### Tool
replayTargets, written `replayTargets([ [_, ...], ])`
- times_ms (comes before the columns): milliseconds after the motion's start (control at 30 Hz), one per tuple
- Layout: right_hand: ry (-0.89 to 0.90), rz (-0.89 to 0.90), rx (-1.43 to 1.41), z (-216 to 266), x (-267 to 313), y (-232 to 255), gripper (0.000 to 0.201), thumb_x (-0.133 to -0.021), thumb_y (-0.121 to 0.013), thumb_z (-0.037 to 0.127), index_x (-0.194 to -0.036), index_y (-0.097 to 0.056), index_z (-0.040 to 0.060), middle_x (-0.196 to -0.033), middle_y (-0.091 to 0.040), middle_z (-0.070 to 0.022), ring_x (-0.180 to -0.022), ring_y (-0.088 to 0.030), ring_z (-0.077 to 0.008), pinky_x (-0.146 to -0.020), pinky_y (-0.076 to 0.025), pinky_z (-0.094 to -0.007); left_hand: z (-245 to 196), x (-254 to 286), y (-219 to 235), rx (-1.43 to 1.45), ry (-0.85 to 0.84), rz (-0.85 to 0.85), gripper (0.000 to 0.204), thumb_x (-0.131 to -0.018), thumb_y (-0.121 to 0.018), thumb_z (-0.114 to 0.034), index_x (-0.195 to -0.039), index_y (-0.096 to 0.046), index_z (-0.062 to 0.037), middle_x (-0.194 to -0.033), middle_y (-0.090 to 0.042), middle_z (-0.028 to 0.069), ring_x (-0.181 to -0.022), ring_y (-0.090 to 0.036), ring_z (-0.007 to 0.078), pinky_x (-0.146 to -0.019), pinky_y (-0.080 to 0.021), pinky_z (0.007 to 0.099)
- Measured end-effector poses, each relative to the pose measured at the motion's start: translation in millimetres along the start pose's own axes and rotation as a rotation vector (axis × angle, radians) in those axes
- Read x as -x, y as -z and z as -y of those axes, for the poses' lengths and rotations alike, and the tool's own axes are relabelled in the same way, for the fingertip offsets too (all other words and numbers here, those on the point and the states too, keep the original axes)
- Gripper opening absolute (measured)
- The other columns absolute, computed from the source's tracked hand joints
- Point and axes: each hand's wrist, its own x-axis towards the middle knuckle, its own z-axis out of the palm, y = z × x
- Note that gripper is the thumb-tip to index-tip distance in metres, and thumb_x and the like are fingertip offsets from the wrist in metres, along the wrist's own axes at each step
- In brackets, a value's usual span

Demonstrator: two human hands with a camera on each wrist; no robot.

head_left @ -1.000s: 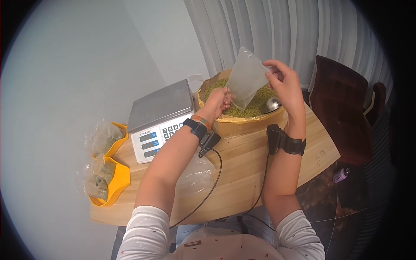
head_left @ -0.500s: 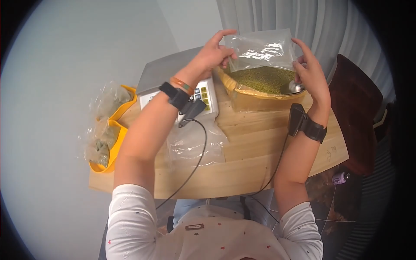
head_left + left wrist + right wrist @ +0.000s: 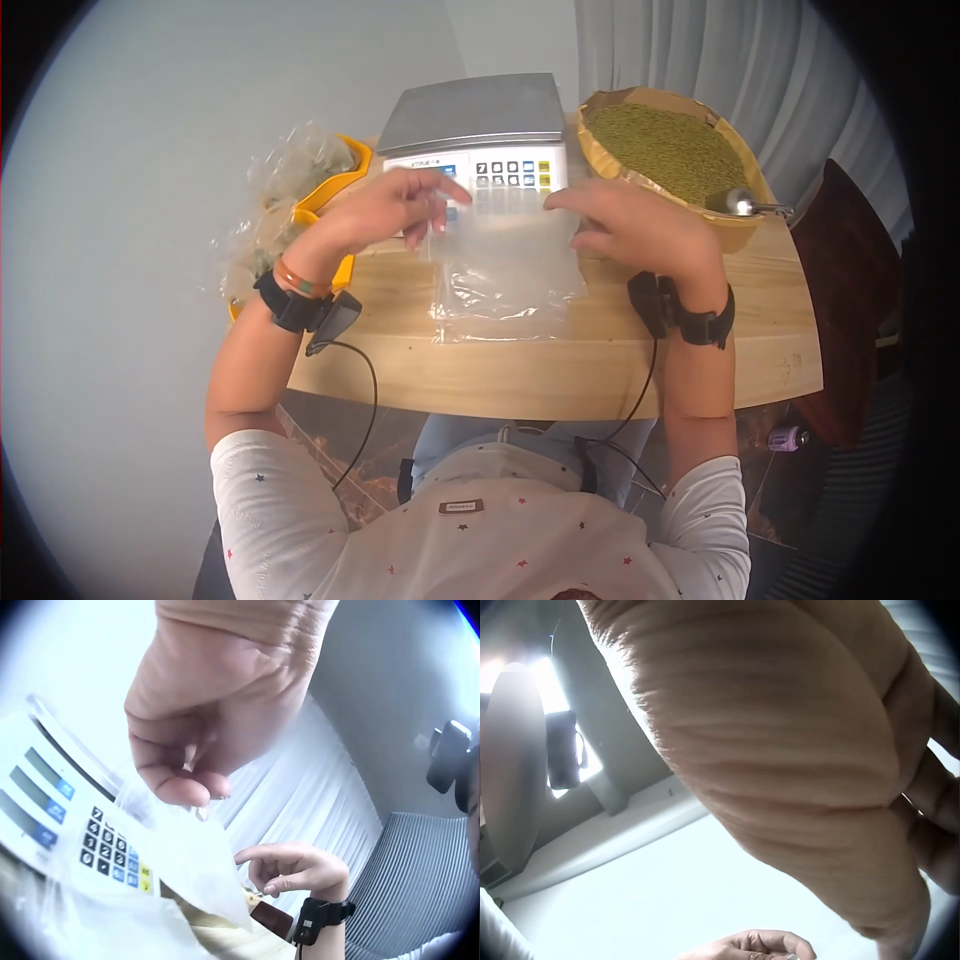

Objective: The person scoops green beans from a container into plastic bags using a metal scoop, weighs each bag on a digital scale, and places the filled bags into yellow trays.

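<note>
A clear plastic bag (image 3: 505, 235) hangs between my hands, its upper edge overlapping the scale's keypad in the head view. My left hand (image 3: 390, 212) pinches its left side between thumb and fingers; the left wrist view shows this pinch close up, with the bag (image 3: 202, 862) trailing below. My right hand (image 3: 645, 228) holds the other side, index finger stretched along the upper corner and thumb lower down. Beneath lies more clear plastic (image 3: 490, 325) on the table. In the right wrist view, my right palm (image 3: 780, 765) hides the bag's grip.
A digital weighing scale (image 3: 475, 115) stands behind the bag. At right, a yellow-rimmed tub (image 3: 740, 235) holds small green beans (image 3: 670, 150) and a metal scoop (image 3: 740, 203). Yellow holders (image 3: 340, 180) with filled plastic bags (image 3: 300, 160) sit left. Wrist-camera cables (image 3: 375, 400) cross the table edge.
Both hands have brought the bag from over the bean tub leftward and nearer, to in front of the scale. Earlier the left hand shifted its hold up to the bag's corner.
</note>
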Motion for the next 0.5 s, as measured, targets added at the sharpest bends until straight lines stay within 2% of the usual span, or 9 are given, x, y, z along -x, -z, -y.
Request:
replayTargets([
  [33, 0.037, -0.02, 0.077, 14, -6, -6, 0.046, -0.084, -0.07, 0.01, -0.129, -0.06, 0.0067, -0.102, -0.064, -0.015, -0.094, -0.062, -0.033, -0.084, -0.05, -0.0413, 11, 7, -2, -0.025, 0.045, 0.052, 0.032, -0.097, -0.047, 0.0, -0.122, -0.067, -0.0033, -0.08, -0.061, 0.0021, -0.058, -0.055, 0.0065, -0.055, -0.044, 0.0212],
  [67, -0.104, 0.161, 0.035, 29, -12, -4, 0.05, -0.084, -0.072, 0.013, -0.132, -0.058, 0.0081, -0.112, -0.06, -0.0152, -0.104, -0.058, -0.0326, -0.091, -0.048, -0.0414, 20, 11, -6, -0.017, 0.111, 0.081, 0.038, -0.094, -0.044, 0.003, -0.125, -0.065, -0.0031, -0.082, -0.063, 0.0034, -0.059, -0.057, 0.0076, -0.057, -0.047, 0.0216],
  [100, -0.094, 0.167, 0.034, 31, -16, -11, 0.05, -0.084, -0.072, 0.013, -0.132, -0.058, 0.0081, -0.112, -0.06, -0.0152, -0.104, -0.058, -0.0326, -0.091, -0.048, -0.0414, 30, 12, -11, -0.011, 0.117, 0.072, 0.038, -0.094, -0.044, 0.003, -0.125, -0.065, -0.0031, -0.082, -0.063, 0.0034, -0.059, -0.057, 0.0076, -0.057, -0.047, 0.0216],
  [167, 0.125, 0.223, -0.078, 32, -25, -33, 0.056, -0.085, -0.073, 0.014, -0.138, -0.053, 0.0114, -0.115, -0.057, -0.0153, -0.108, -0.056, -0.0345, -0.094, -0.046, -0.043, 54, 12, -21, 0.101, 0.182, 0.161, 0.039, -0.094, -0.045, 0.003, -0.128, -0.062, -0.0032, -0.083, -0.064, 0.0042, -0.059, -0.058, 0.0087, -0.059, -0.048, 0.0223],
  [233, 0.162, 0.303, -0.117, 34, -34, -54, 0.064, -0.085, -0.073, 0.014, -0.143, -0.048, 0.0143, -0.119, -0.054, -0.0146, -0.112, -0.054, -0.0358, -0.096, -0.045, -0.0447, 75, 6, -30, 0.102, 0.194, 0.189, 0.041, -0.094, -0.045, 0.002, -0.132, -0.058, -0.0034, -0.084, -0.064, 0.0053, -0.061, -0.06, 0.0097, -0.061, -0.051, 0.0233],
  [300, 0.033, 0.442, -0.086, 34, -39, -79, 0.068, -0.085, -0.074, 0.015, -0.146, -0.045, 0.0151, -0.123, -0.055, -0.0149, -0.114, -0.054, -0.0368, -0.097, -0.045, -0.0457, 91, 0, -40, 0.16, 0.219, 0.239, 0.042, -0.095, -0.045, 0.002, -0.135, -0.054, -0.0036, -0.085, -0.066, 0.0068, -0.063, -0.063, 0.0105, -0.063, -0.053, 0.024],
  [333, 0.042, 0.448, -0.088, 26, -41, -94, 0.068, -0.085, -0.074, 0.015, -0.146, -0.045, 0.0151, -0.123, -0.055, -0.0149, -0.114, -0.054, -0.0368, -0.097, -0.045, -0.0457, 94, -2, -43, 0.187, 0.225, 0.259, 0.039, -0.098, -0.047, -0.001, -0.136, -0.053, -0.0039, -0.085, -0.068, 0.0077, -0.067, -0.065, 0.0111, -0.065, -0.054, 0.0248],
  [400, 0.007, 0.557, 0.093, 12, -42, -115, 0.073, -0.083, -0.076, 0.019, -0.148, -0.043, 0.0153, -0.127, -0.054, -0.0161, -0.116, -0.054, -0.0375, -0.099, -0.046, -0.0451, 101, -3, -46, 0.178, 0.218, 0.213, 0.036, -0.099, -0.05, -0.003, -0.135, -0.053, -0.004, -0.085, -0.068, 0.0078, -0.069, -0.065, 0.0112, -0.066, -0.055, 0.0249],
  [500, -0.076, 0.534, 0.038, 4, -46, -120, 0.071, -0.083, -0.076, 0.024, -0.147, -0.045, 0.0202, -0.133, -0.052, -0.0177, -0.119, -0.056, -0.0401, -0.098, -0.049, -0.0481, 107, 2, -38, 0.134, 0.202, 0.142, 0.032, -0.1, -0.053, -0.008, -0.132, -0.055, -0.0042, -0.086, -0.067, 0.0074, -0.071, -0.066, 0.0113, -0.067, -0.055, 0.0248],
])
